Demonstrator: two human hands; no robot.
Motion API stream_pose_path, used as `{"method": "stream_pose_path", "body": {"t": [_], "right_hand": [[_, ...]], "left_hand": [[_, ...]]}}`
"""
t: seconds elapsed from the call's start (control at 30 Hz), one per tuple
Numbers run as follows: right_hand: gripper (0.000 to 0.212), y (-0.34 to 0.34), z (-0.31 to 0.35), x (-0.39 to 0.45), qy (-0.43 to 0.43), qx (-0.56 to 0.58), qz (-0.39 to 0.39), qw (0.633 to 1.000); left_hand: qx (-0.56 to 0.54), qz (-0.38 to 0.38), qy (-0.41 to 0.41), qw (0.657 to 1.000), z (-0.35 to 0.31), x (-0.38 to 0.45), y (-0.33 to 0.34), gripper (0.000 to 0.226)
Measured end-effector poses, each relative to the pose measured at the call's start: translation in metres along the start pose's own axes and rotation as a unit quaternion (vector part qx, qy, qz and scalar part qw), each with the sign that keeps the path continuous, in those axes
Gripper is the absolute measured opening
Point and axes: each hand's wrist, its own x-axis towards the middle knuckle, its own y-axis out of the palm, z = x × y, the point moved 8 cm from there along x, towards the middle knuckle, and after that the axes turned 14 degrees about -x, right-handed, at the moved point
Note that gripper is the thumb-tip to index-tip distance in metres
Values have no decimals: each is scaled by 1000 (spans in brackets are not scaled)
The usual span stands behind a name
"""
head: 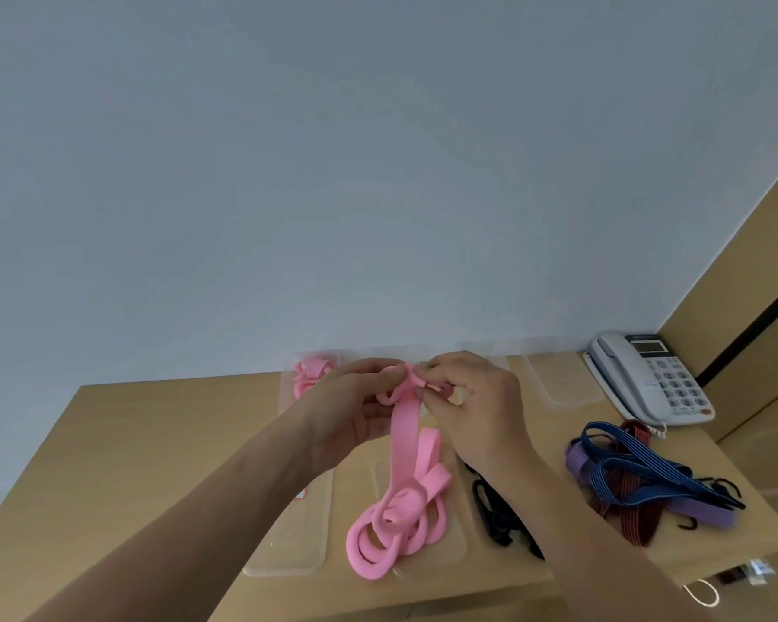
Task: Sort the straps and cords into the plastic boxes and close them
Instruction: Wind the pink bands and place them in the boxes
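My left hand and my right hand pinch the top end of a pink strap and hold it up above the table. Its lower part lies in a loose tangle over a clear plastic box. Another pink strap rests in a clear box at the back left. A black cord lies in a clear box partly hidden under my right forearm. To the right sits a pile of blue cords, dark red cords and a purple strap.
A clear lid or box lies at the front left, another clear lid at the back right. A white desk phone stands at the back right corner. The wooden table meets a pale wall behind.
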Motion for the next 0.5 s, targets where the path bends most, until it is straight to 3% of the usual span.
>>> {"method": "stream_pose_path", "body": {"t": [0.17, 0.33, 0.43, 0.5], "right_hand": [[26, 0, 5, -5, -50, -9, 11, 999], [26, 10, -1, -10, -20, 11, 75, 997], [30, 14, -15, -12, 83, 78, 87, 990], [41, 21, -34, -16, 218, 158, 102, 958]], "left_hand": [[-33, -11, -4, 999, 2, 0, -1, 42], [-74, -41, 13, 996, 4, 5, -9, 49], [-65, -55, 44, 995, 1, 8, -13, 52], [-47, -56, 65, 995, -2, 9, -13, 52]]}}
